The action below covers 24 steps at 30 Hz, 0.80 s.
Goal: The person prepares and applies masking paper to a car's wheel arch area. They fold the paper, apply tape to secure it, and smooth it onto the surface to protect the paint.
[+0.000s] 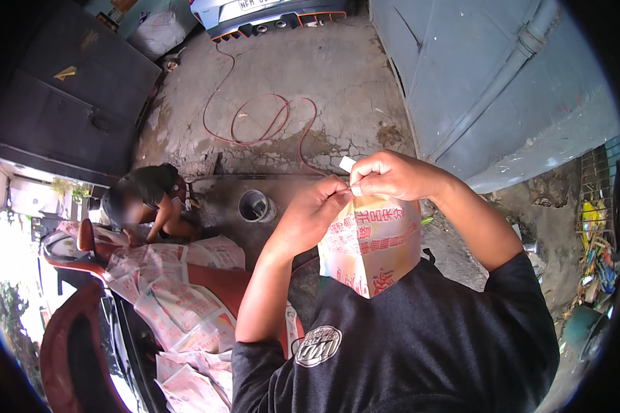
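A printed paper sheet (374,242) with red characters on pale yellow and pink hangs creased in front of my chest. My left hand (312,211) pinches its upper edge between thumb and fingers. Close beside it, my right hand (392,175) grips the same edge, and the fingertips of both hands almost meet. A small white strip (347,164) sticks out past my right fingers; what it is made of, I cannot tell. Similar printed sheets (181,304) lie over a red vehicle (219,289) to my left.
Another person (155,201) crouches beyond the covered vehicle, arms reaching down. A bucket (257,205) stands on the ground. A red hose (261,139) loops over cracked concrete (341,67) toward a parked car (268,18). A grey metal wall (485,77) rises at right.
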Each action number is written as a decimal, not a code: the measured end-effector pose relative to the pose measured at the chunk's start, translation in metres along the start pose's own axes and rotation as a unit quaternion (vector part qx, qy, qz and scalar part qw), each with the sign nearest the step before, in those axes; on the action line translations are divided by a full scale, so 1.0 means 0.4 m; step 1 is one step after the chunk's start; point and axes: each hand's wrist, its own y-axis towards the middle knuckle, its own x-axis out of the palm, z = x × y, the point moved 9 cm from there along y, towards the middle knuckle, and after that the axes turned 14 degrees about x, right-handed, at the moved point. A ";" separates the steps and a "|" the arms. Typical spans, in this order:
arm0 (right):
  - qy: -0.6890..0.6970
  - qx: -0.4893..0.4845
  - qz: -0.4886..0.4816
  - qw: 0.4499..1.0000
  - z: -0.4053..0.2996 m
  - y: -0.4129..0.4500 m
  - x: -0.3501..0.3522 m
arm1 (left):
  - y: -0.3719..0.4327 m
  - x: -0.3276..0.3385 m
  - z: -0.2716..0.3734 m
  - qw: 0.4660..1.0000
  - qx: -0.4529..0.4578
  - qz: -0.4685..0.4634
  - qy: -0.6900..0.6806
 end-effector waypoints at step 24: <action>-0.362 -0.093 0.013 0.928 -0.240 -0.171 0.099 | -0.275 -0.158 0.373 0.897 0.042 -0.086 0.432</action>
